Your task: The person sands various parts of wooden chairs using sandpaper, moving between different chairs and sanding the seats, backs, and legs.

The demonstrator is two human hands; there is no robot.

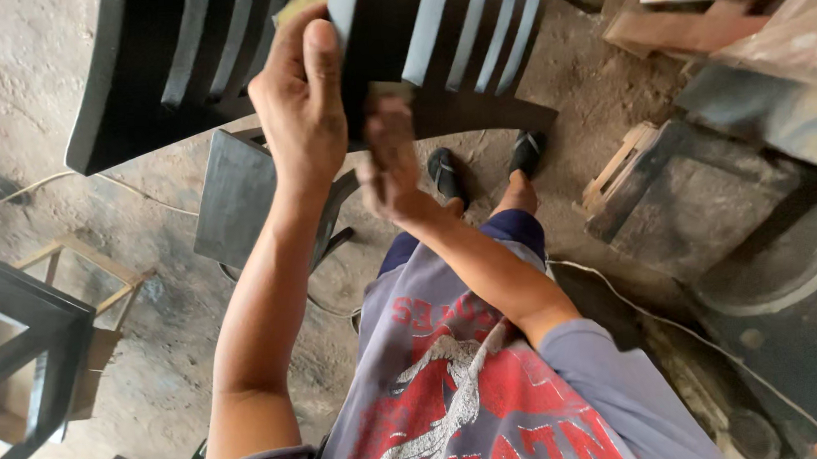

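While left hand (301, 95) grips black chair back (232, 71), right hand (388, 161) presses it.

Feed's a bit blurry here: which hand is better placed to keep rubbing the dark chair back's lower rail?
Right, probably. The right hand presses a small pad against the black chair back at its lower rail and shows motion blur. The left hand grips the rail edge, steadying it.

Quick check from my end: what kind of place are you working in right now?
Probably a furniture or woodworking workshop: both hands hold a black slatted chair back, another dark chair frame stands on the dusty floor, and timber offcuts are piled nearby.
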